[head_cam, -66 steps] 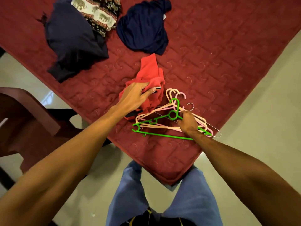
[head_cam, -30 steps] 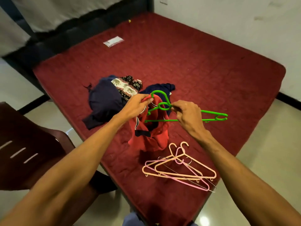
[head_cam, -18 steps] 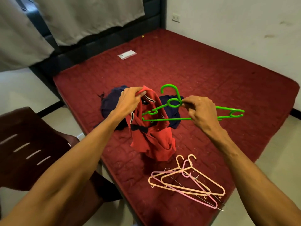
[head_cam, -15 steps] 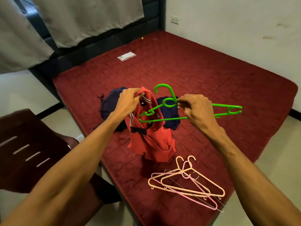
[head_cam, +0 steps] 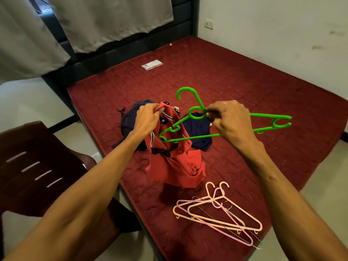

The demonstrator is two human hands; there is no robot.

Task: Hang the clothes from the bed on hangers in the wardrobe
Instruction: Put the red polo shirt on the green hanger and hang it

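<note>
The left hand point(head_cam: 146, 119) has its grip pinched shut on the red shirt point(head_cam: 177, 162) collar, held above the bed point(head_cam: 244, 87); right of it, the right hand point(head_cam: 230, 122) grips the one green hanger point(head_cam: 195, 114) at its neck. The hanger's left tip could snag the bunched collar instead of entering. Below the right grip lie four spare hangers point(head_cam: 219, 213); behind sit three more garments point(head_cam: 199, 132).

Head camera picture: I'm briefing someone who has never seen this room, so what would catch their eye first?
The bright green hanger, held up mid-frame over the bed by the right hand, stands out first, its left end poking into the red shirt that the left hand lifts by the collar. Next comes the deep red bed cover filling the frame, with a heap of pink and peach hangers near its front corner.
</note>
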